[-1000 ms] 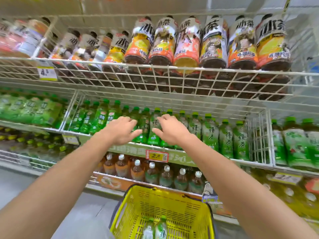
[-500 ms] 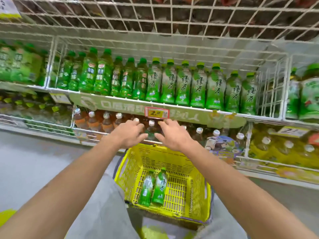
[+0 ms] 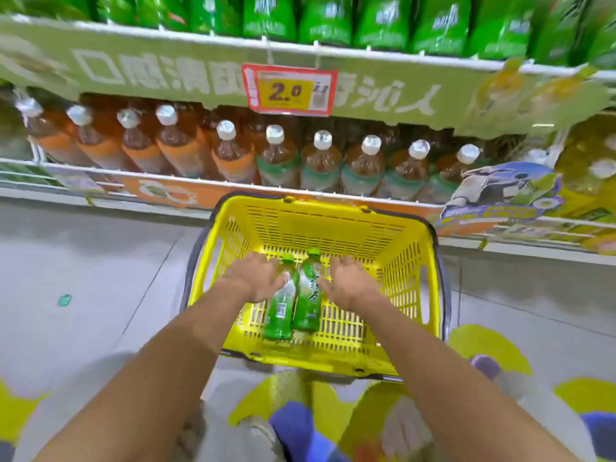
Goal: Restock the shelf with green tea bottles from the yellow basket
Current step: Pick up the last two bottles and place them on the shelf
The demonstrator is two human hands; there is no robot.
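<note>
A yellow basket stands on the floor below the shelves. Two green tea bottles lie side by side on its bottom, caps pointing away from me: the left bottle and the right bottle. My left hand reaches into the basket with its fingers spread, at the left bottle's neck. My right hand is also inside, fingers spread, just right of the right bottle. Neither hand grips anything. A full row of green tea bottles fills the shelf at the top of the view.
A lower shelf just behind the basket holds brown tea bottles with white caps. A red price tag reading 2.0 hangs on the green shelf strip. Grey floor lies left and right of the basket. My knees show below.
Both hands came down from the green tea shelf into the basket. My view tilted down with them, and the basket now fills the centre.
</note>
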